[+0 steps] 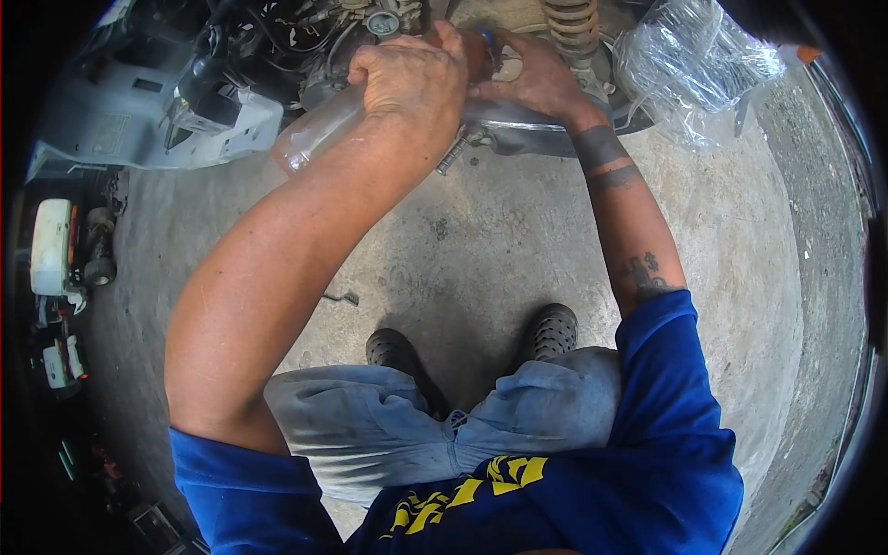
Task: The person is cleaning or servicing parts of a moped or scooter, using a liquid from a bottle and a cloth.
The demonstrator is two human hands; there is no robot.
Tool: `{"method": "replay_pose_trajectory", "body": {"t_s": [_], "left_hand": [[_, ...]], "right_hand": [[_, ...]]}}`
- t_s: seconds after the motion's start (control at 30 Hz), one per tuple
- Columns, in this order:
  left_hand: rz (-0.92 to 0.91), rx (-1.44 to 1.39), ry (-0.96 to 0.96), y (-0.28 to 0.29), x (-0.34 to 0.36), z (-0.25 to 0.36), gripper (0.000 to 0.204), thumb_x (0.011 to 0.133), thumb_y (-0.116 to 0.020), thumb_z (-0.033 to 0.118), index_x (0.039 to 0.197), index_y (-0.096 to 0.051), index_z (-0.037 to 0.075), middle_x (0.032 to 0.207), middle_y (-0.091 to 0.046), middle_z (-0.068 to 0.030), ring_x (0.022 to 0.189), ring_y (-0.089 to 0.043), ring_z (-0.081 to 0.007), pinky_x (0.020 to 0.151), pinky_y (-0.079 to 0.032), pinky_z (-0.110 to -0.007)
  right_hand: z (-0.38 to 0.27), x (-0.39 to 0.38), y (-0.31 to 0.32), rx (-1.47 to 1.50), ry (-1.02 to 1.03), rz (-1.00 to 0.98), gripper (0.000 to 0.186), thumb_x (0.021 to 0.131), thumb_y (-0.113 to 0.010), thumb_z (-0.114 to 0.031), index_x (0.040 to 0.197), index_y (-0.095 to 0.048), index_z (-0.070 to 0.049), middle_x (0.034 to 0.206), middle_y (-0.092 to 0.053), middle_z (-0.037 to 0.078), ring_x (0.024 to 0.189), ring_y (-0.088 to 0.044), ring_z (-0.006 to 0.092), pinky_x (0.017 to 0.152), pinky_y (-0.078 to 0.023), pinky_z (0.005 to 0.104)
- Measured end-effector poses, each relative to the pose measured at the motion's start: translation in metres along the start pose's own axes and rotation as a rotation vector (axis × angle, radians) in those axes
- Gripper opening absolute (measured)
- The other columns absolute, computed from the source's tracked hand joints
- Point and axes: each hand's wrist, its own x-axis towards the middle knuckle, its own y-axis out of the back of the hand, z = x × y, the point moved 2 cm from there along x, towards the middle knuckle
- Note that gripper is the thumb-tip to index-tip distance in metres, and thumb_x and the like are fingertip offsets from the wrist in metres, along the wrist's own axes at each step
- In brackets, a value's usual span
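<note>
My left hand [412, 79] is closed, its fingers curled over a clear plastic bottle [319, 129] with a reddish tint. The bottle lies slanted beneath my left wrist, and much of it is hidden by the hand and forearm. Between my hands shows a reddish-brown part [475, 54] with a blue edge; whether it belongs to the bottle I cannot tell. My right hand [538, 79] is beside it, thumb and forefinger spread apart, fingertips close to the blue edge. Both hands are over exposed vehicle parts, near a round metal cap [382, 23].
A coil spring [571, 26] stands beyond my right hand. Right of it is a bundle in clear plastic wrap [694, 69]. Grey body panels [111, 129] fill the upper left. A bolt-like part [450, 157] juts over the concrete floor [462, 240]. White items [54, 245] line the left side.
</note>
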Motion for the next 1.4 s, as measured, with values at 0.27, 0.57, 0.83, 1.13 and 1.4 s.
{"method": "replay_pose_trajectory", "body": {"t_s": [0.27,0.57,0.83,1.13,1.4], "left_hand": [[0.146,0.178,-0.016,0.024,-0.015,0.001,0.05,0.089,-0.052,0.013,0.137,-0.049,-0.001,0.101,-0.068,-0.0207,0.089,-0.065,-0.0337,0.062,-0.047,-0.048],[0.192,-0.528,0.092,-0.018,-0.002,-0.031,0.048,0.084,-0.06,0.009,0.131,-0.053,0.001,0.091,-0.069,-0.0129,0.08,-0.068,-0.0256,0.063,-0.048,-0.041],[0.001,-1.385,0.334,-0.08,-0.118,-0.112,0.099,0.062,-0.088,0.047,0.138,-0.045,-0.001,0.126,-0.06,-0.0228,0.119,-0.058,-0.0341,0.103,-0.044,-0.044],[-0.029,-1.628,0.65,-0.262,-0.27,-0.114,0.08,0.068,-0.089,0.015,0.133,-0.044,0.002,0.124,-0.058,-0.0132,0.115,-0.057,-0.0263,0.103,-0.044,-0.04],[0.163,-1.472,0.993,-0.404,-0.341,-0.077,0.077,0.074,-0.086,0.019,0.134,-0.041,0.001,0.126,-0.056,-0.0144,0.117,-0.054,-0.028,0.103,-0.042,-0.04]], "right_hand": [[-0.006,-0.026,-0.003,-0.064,0.126,0.153,0.116,0.064,-0.087,-0.048,0.148,-0.027,0.003,0.139,-0.047,0.028,0.132,-0.046,0.0393,0.111,-0.038,0.0437],[-0.012,-0.066,-0.005,-0.279,0.093,0.258,0.091,0.079,-0.073,-0.055,0.141,-0.041,0.003,0.132,-0.051,0.025,0.126,-0.047,0.039,0.106,-0.042,0.0459],[-0.02,-0.04,-0.013,-0.369,0.131,0.135,0.072,0.091,-0.054,-0.06,0.133,-0.054,-0.001,0.13,-0.055,0.023,0.123,-0.05,0.0379,0.106,-0.04,0.045],[-0.028,-0.013,-0.011,-0.491,0.053,-0.09,0.082,0.088,-0.048,-0.071,0.143,-0.047,-0.01,0.134,-0.052,0.026,0.133,-0.041,0.0433,0.109,-0.036,0.0513],[-0.034,-0.025,-0.005,-0.515,0.136,-0.082,0.083,0.083,-0.055,-0.073,0.142,-0.049,-0.015,0.133,-0.053,0.024,0.128,-0.046,0.0423,0.108,-0.038,0.0504]]}}
